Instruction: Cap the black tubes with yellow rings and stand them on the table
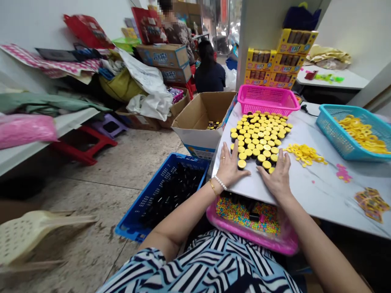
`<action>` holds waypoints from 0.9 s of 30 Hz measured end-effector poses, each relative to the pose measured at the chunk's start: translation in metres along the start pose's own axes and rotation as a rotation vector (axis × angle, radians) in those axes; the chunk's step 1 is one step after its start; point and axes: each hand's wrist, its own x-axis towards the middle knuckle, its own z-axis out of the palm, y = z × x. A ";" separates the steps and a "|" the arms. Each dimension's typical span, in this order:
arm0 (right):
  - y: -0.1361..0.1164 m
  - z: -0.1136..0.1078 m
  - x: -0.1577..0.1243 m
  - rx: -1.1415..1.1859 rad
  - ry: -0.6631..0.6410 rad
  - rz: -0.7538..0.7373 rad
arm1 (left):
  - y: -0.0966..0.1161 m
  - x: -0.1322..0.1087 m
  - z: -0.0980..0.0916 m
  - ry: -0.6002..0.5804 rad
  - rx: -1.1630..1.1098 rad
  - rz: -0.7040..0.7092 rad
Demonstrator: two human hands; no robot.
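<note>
While the left hand (229, 167) and right hand (277, 176) spread unclenched around right-of-centre jars (259, 147), these seemed light, stiff, best pinched sideways.

A single view looks out from the wearer's head, facing forward and down. The shirt (226, 264) fills the middle of the bottom edge, nearest the lens; the left hand (229, 167) and right hand (277, 177) come a little farther off, right of centre. The table (330, 199) appears slantwise from above, the floor (100, 179) at left, and cartons (163, 56) well beyond.
</note>
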 end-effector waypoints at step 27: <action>0.006 0.014 0.026 -0.119 0.056 -0.064 | -0.004 0.033 -0.014 -0.045 -0.019 0.030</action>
